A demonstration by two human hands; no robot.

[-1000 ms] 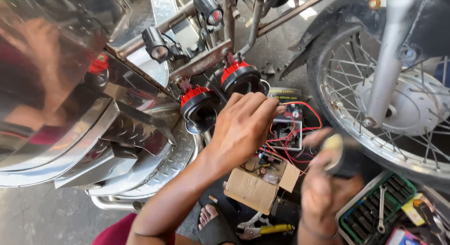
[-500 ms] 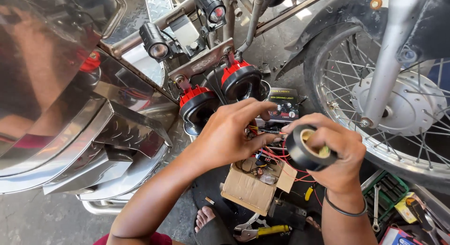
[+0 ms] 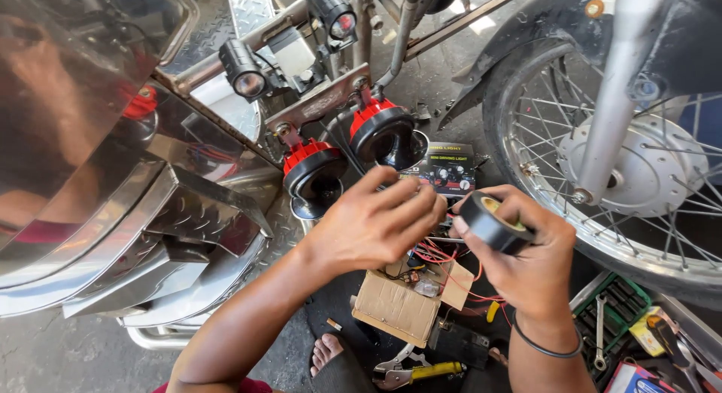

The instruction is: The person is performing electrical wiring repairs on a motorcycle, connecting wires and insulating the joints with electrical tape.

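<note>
cramped beside wheel [image 3: 602, 160]; right hand [image 3: 526, 257] grips tape roll [image 3: 492, 221], left hand [image 3: 376, 224] touching.

Motorcycle repair workshop, work done on the concrete floor [image 3: 68, 348]. Spoked front wheel [image 3: 602, 160] is the landmark: left of it two red-and-black horns [image 3: 353, 148] and chrome bodywork [image 3: 98, 212]; below it a green tool tray [image 3: 617, 310], pliers [image 3: 410, 372], loose red wires [image 3: 451, 265].
</note>
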